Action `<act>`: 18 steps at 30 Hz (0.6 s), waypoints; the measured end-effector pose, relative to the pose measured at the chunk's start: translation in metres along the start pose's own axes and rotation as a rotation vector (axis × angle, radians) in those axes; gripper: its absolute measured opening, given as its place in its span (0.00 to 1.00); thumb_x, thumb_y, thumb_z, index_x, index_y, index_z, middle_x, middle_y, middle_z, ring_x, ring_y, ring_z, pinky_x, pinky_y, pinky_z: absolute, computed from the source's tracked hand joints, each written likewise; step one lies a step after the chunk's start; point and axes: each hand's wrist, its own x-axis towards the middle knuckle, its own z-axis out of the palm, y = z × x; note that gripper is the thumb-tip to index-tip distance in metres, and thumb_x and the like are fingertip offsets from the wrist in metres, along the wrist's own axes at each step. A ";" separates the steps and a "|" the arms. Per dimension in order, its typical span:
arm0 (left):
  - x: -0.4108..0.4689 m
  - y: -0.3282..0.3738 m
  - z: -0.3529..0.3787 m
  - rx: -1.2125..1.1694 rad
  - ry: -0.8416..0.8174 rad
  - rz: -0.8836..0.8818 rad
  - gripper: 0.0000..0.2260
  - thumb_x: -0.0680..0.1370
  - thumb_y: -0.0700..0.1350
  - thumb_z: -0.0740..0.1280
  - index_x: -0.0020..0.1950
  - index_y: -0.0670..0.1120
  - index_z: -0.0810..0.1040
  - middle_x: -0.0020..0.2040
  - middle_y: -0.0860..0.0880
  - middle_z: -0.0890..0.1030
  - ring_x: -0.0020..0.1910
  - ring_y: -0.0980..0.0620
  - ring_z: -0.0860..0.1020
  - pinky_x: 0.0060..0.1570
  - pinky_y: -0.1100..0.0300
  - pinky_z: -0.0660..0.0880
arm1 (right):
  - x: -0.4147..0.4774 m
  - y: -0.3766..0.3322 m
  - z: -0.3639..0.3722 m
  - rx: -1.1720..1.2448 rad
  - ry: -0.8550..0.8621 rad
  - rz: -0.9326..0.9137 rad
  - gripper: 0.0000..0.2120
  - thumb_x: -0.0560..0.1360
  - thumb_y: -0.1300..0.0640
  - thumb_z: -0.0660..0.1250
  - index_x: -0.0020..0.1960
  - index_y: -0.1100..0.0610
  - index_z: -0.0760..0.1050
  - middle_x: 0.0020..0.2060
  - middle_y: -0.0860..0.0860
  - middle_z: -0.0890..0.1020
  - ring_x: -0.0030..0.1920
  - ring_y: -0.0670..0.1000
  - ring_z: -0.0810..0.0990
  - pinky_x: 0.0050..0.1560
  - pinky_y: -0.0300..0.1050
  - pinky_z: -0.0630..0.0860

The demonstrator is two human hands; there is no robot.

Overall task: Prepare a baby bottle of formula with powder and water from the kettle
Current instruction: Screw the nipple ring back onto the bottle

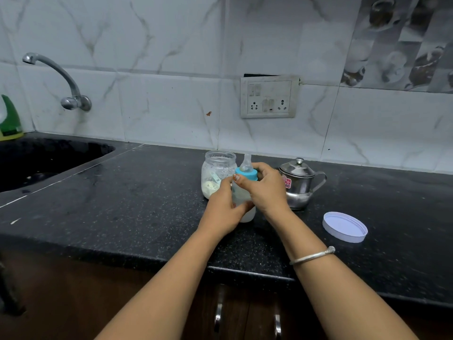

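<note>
A baby bottle (248,214) with milky liquid stands upright on the black counter (137,192). Its blue collar (247,173) and clear teat (246,162) sit on top. My left hand (224,207) grips the bottle's body. My right hand (266,186) curls around the blue collar. Just behind the bottle is an open clear jar (215,170) with pale powder and a scoop at the bottom. To the right stands a small steel kettle (300,184) with its lid on.
The jar's white lid (345,226) lies upside down on the counter at the right. A black sink (36,160) and wall tap (63,82) are at the left, with a green bottle (9,119) beside them. A switch and socket panel (269,96) is on the tiled wall.
</note>
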 end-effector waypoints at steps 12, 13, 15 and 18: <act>0.000 0.000 -0.001 -0.050 -0.073 -0.012 0.26 0.75 0.44 0.69 0.70 0.49 0.62 0.59 0.55 0.75 0.56 0.59 0.74 0.52 0.68 0.70 | -0.001 -0.006 -0.009 0.167 -0.181 0.003 0.12 0.68 0.65 0.74 0.50 0.56 0.79 0.44 0.55 0.83 0.46 0.52 0.81 0.54 0.53 0.78; 0.000 0.000 -0.001 -0.055 -0.071 -0.014 0.26 0.74 0.44 0.69 0.69 0.50 0.62 0.59 0.55 0.75 0.55 0.61 0.74 0.51 0.70 0.70 | -0.001 -0.006 -0.008 0.162 -0.169 0.006 0.12 0.68 0.64 0.74 0.50 0.56 0.79 0.45 0.55 0.83 0.46 0.52 0.81 0.54 0.54 0.78; 0.000 0.000 -0.002 -0.054 -0.067 -0.016 0.26 0.74 0.44 0.70 0.68 0.50 0.63 0.58 0.56 0.76 0.54 0.62 0.75 0.50 0.71 0.70 | -0.001 -0.004 -0.006 0.135 -0.136 0.018 0.13 0.67 0.63 0.75 0.50 0.56 0.79 0.45 0.55 0.84 0.47 0.53 0.82 0.55 0.56 0.78; -0.001 0.000 -0.001 -0.037 -0.053 -0.009 0.27 0.73 0.44 0.70 0.68 0.49 0.63 0.56 0.56 0.76 0.54 0.60 0.75 0.49 0.71 0.70 | -0.001 -0.003 -0.001 0.051 -0.060 0.014 0.13 0.64 0.56 0.77 0.46 0.49 0.78 0.44 0.52 0.85 0.46 0.53 0.83 0.53 0.56 0.79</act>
